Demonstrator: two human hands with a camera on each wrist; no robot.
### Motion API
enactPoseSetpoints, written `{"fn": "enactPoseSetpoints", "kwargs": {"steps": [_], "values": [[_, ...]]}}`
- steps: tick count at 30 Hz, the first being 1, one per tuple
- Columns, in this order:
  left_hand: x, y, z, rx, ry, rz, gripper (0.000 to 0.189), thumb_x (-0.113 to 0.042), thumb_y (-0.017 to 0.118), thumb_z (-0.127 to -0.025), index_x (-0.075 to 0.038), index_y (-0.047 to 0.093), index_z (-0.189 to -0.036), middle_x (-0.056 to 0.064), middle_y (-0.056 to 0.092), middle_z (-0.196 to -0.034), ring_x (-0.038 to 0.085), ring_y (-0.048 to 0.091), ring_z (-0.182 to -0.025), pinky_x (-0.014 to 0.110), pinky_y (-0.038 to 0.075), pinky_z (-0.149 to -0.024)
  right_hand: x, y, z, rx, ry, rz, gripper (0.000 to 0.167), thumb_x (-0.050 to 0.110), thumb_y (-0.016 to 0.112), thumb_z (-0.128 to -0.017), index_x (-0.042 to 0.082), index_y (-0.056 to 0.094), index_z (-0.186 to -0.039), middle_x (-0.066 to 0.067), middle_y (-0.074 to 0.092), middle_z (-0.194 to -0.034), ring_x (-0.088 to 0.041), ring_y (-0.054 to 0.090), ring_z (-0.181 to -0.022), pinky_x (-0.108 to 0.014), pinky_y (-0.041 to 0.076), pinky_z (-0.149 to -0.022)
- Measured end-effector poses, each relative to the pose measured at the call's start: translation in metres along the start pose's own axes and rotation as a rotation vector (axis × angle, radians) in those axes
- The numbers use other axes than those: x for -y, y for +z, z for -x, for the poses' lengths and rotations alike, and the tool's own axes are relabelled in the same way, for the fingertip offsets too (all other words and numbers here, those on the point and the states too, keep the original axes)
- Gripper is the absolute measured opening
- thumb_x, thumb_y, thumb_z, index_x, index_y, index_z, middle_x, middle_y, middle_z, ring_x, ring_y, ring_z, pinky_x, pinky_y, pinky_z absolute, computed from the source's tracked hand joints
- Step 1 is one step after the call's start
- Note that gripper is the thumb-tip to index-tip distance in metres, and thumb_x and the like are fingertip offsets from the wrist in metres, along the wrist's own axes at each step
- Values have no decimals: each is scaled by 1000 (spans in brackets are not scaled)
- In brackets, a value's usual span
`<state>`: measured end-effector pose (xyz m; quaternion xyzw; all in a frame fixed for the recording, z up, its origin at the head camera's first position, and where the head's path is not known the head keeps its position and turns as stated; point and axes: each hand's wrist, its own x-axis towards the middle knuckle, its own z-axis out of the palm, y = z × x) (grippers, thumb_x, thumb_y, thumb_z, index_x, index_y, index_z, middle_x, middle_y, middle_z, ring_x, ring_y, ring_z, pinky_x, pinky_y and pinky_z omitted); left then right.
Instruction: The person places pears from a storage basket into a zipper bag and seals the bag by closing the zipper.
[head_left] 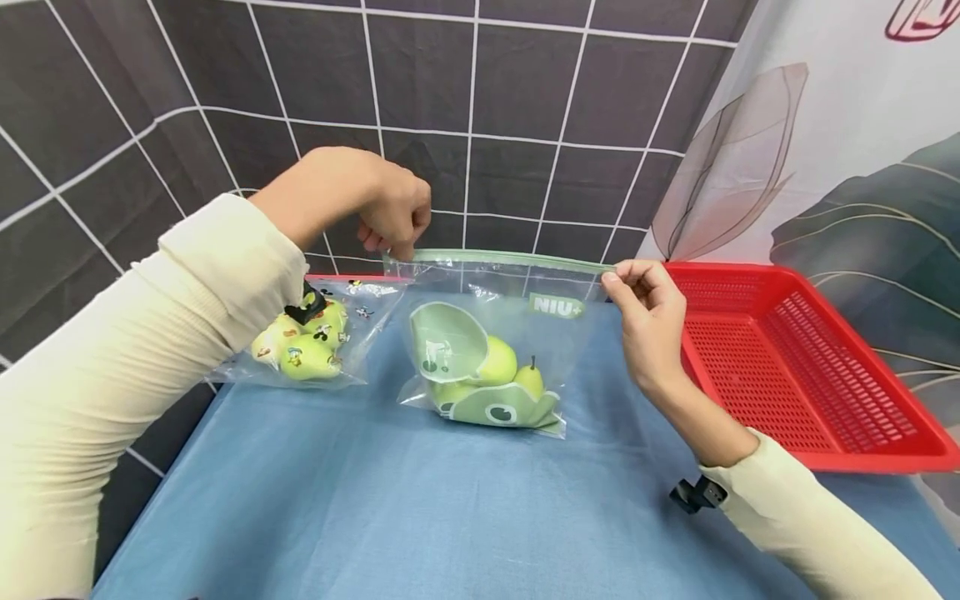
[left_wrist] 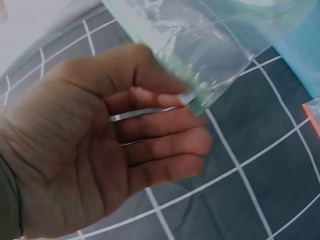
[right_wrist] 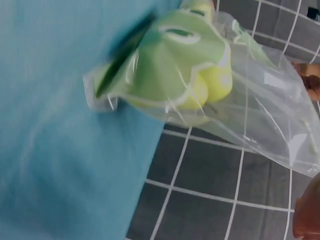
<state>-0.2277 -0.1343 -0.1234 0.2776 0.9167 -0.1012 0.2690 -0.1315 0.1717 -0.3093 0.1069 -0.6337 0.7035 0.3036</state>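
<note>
A clear zip bag (head_left: pixel 517 287) with a green zip strip and a green cartoon print hangs upright between my hands, its bottom at the blue cloth. Yellow-green pears (head_left: pixel 529 380) lie inside, partly hidden by the print; they also show in the right wrist view as yellow fruit (right_wrist: pixel 217 82). My left hand (head_left: pixel 393 208) pinches the strip's left end between thumb and fingers, as the left wrist view shows at the bag's green corner (left_wrist: pixel 199 100). At the strip's other end, my right hand (head_left: pixel 651 321) pinches the top corner between thumb and finger.
Left of it, partly behind my left sleeve, lies another clear bag (head_left: pixel 360 333) with a red top edge and yellow-green fruit inside. A red plastic basket (head_left: pixel 870 367) stands at the right on the blue cloth (head_left: pixel 450 517). Dark tile-patterned fabric (head_left: pixel 525 83) hangs behind.
</note>
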Motion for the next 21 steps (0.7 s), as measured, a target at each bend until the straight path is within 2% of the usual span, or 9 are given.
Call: {"fn": "enactPoseSetpoints", "kwargs": {"steps": [3,6,9,11,13,17,21], "values": [[8,4,-11,-117,24,-57,19,-18,75,-95,-16,67,-78,-3,68,-68,13,65,-63,27,53,-62,-2,-1,-8,21,8,212,14,2,74,-104,15,72,-97,12,67,-89,-5,60,-79,-16,51,-74],[16,12,-21,-231,29,-87,15,-18,74,-93,-14,68,-80,-1,65,-76,21,64,-80,34,52,-69,-3,-1,-17,65,34,413,2,9,74,-105,9,73,-107,10,69,-95,-4,62,-86,-16,51,-80],[23,22,-29,-315,15,-88,12,-20,73,-94,-8,71,-93,8,67,-93,30,61,-95,45,56,-81,-5,1,-23,111,65,544,18,12,75,-104,3,75,-120,-3,76,-107,0,63,-92,-17,50,-85],[25,27,-31,-356,1,-75,20,-21,72,-96,-3,70,-105,15,69,-103,35,62,-101,52,59,-90,-6,1,-25,129,83,587,26,13,75,-104,1,75,-126,-10,77,-114,2,64,-94,-18,51,-85],[25,32,-33,-387,-7,-60,27,-22,70,-98,0,70,-115,20,71,-112,36,65,-101,55,60,-94,-8,-1,-26,130,99,601,27,12,76,-103,1,74,-127,-12,77,-115,3,64,-94,-17,51,-86],[24,41,-37,-429,-22,-20,36,-24,68,-102,1,69,-126,24,72,-123,37,67,-105,58,61,-98,-8,-11,-26,131,145,629,28,15,78,-102,0,73,-125,-3,72,-108,2,63,-94,-13,50,-88],[24,59,-42,-502,-42,28,43,-28,66,-103,2,67,-134,25,72,-129,41,71,-113,61,62,-104,-6,-25,-25,172,188,684,33,22,78,-104,2,72,-129,-1,71,-111,3,62,-95,-9,49,-88]]}}
